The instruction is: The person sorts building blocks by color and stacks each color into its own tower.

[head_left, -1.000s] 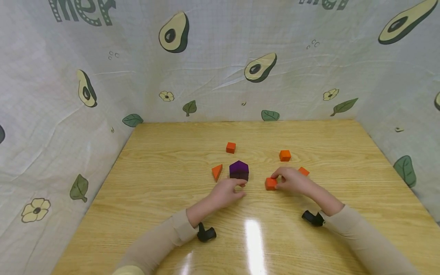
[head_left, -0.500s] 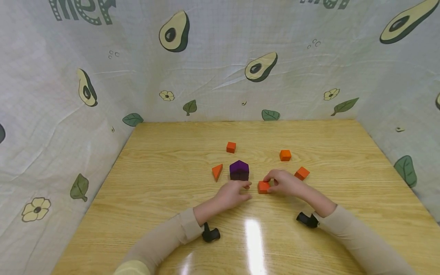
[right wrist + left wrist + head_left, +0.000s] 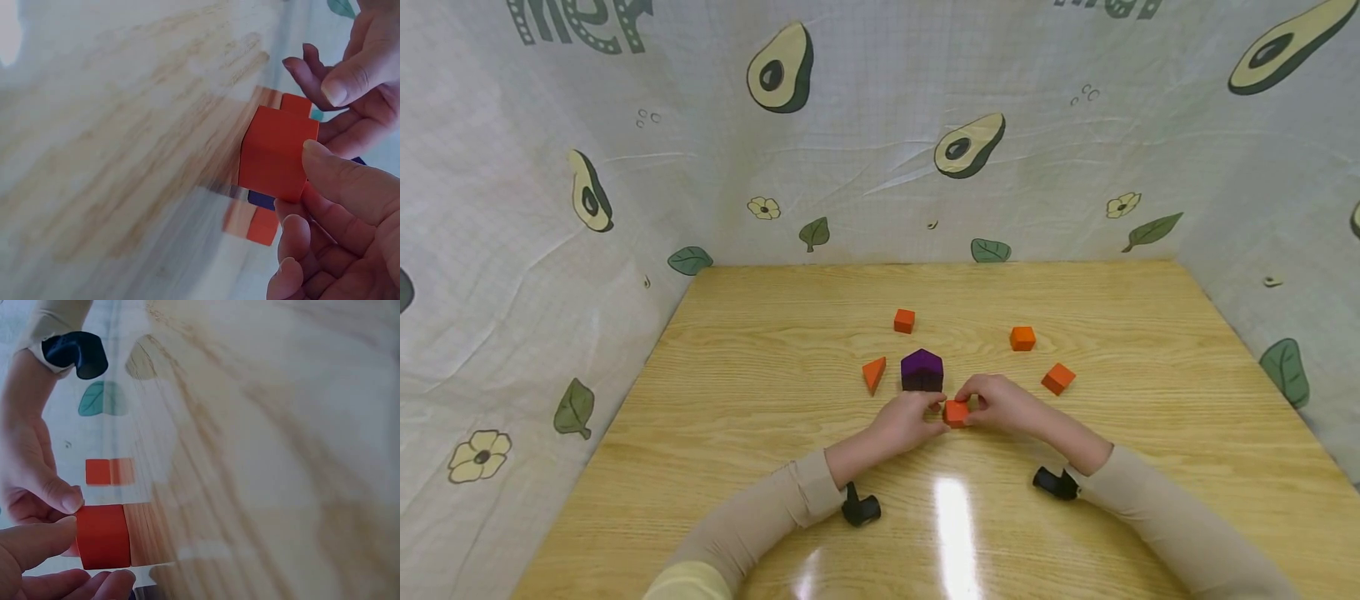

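Observation:
On the wooden table a red cube [image 3: 956, 414] is pinched between the thumb and fingers of my right hand [image 3: 1009, 406]. My left hand [image 3: 904, 421] is just left of the cube, thumb and fingers apart and facing it. In the left wrist view the left thumb overlaps the edge of the red cube [image 3: 103, 536]. The right wrist view has the left thumb [image 3: 335, 92] beyond the cube, with a gap between them. Directly behind the hands stands a purple block with a peaked top [image 3: 922, 365] and a dark front; the left fingers overlap its base.
An orange-red triangular block [image 3: 874, 375] lies left of the purple block. Farther back are a red cube [image 3: 904, 321] and an orange cube [image 3: 1022, 338]. Another orange block [image 3: 1058, 378] lies beyond the right wrist. A patterned cloth [image 3: 865, 167] hangs behind the table [image 3: 760, 333].
My right hand has slid the red cube left and slightly nearer, up to the left hand. The left hand shifted a little right, then stayed. The orange block behind the right wrist came into fuller view.

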`<act>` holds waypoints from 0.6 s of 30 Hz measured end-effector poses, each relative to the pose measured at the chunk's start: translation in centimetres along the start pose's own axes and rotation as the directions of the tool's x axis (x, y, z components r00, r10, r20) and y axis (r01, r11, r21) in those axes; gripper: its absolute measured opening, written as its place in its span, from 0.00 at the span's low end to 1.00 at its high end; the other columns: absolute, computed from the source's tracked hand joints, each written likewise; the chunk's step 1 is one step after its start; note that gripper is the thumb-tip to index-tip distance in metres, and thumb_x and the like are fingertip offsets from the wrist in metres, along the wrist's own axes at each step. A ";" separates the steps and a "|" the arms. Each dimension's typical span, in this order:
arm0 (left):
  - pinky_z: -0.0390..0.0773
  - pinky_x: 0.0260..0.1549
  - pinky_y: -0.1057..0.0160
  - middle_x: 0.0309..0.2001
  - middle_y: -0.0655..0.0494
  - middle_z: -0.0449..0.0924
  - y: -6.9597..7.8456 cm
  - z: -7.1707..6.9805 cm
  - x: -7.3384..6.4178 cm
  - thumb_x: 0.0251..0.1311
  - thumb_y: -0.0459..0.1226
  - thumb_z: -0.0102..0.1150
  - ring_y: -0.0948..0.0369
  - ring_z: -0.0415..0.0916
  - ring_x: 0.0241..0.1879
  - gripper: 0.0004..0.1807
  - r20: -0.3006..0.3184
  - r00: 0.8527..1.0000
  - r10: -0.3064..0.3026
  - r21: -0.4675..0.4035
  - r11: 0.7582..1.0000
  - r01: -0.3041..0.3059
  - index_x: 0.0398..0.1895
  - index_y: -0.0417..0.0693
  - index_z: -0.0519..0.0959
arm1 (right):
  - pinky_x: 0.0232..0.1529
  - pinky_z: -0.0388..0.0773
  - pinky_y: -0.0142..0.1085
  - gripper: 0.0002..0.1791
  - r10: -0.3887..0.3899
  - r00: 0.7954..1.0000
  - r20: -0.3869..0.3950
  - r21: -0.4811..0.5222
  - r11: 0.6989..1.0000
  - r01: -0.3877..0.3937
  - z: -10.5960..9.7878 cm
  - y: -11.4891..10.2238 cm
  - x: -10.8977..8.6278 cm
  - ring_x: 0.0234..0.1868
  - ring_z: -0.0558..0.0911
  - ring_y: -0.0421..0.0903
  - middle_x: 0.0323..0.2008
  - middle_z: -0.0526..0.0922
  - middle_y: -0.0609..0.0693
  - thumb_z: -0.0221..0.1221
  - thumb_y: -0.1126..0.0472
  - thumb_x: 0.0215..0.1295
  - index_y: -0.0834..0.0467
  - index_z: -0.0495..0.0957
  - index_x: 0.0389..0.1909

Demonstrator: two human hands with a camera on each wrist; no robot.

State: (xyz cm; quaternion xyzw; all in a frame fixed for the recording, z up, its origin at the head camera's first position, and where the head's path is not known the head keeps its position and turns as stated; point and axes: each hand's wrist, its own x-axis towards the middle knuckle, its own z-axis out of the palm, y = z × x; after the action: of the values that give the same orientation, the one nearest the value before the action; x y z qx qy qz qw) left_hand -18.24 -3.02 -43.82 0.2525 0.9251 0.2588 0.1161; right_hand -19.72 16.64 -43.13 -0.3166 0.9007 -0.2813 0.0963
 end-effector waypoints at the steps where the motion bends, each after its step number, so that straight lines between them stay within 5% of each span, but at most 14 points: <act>1: 0.75 0.38 0.68 0.44 0.53 0.81 0.0 0.0 0.0 0.55 0.44 0.62 0.61 0.77 0.42 0.24 0.003 1.000 -0.006 0.004 1.000 0.006 0.54 0.44 0.75 | 0.25 0.65 0.27 0.11 -0.008 1.000 -0.001 0.000 1.000 0.008 0.1 0.0 0.0 0.22 0.65 0.35 0.33 0.79 0.49 0.65 0.64 0.52 0.62 0.80 0.37; 10: 0.74 0.45 0.63 0.50 0.51 0.79 0.0 0.0 0.2 0.54 0.44 0.63 0.58 0.75 0.49 0.23 0.004 0.999 -0.032 0.033 0.999 0.032 0.52 0.45 0.77 | 0.24 0.66 0.27 0.12 -0.007 1.000 -0.003 0.030 1.000 0.007 0.4 -0.3 0.2 0.21 0.66 0.34 0.34 0.80 0.49 0.65 0.64 0.52 0.62 0.79 0.38; 18: 0.74 0.39 0.68 0.43 0.53 0.81 -0.5 0.2 0.6 0.52 0.42 0.64 0.61 0.77 0.42 0.18 -0.025 0.999 -0.023 -0.039 0.999 0.022 0.46 0.44 0.79 | 0.25 0.67 0.27 0.12 0.009 1.000 0.002 0.042 0.999 -0.009 0.4 -0.4 0.2 0.21 0.66 0.34 0.35 0.81 0.50 0.65 0.64 0.51 0.62 0.79 0.38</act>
State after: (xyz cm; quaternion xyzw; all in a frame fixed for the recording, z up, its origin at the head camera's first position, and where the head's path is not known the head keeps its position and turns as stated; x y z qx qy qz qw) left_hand -18.84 -3.02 -44.34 0.2365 0.9240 0.2787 0.1123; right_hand -19.54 16.09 -43.23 -0.3106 0.8960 -0.2995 0.1049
